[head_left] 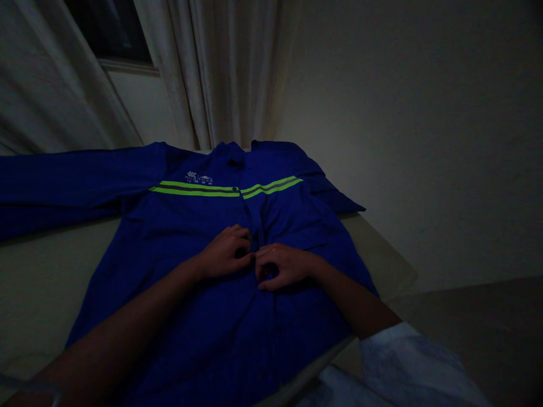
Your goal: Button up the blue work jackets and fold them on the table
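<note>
Shirt [178,226] on flat surface [46,282]; curtains [233,68] behind; window [116,28] behind left, between curtains; wall [403,141] right.

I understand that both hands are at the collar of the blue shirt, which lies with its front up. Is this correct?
Not the collar: the head view shows the left hand and right hand at the front opening of the blue shirt, below the green stripe.

Blue striped shirt [182,226] spread over pale table [38,288].
</note>
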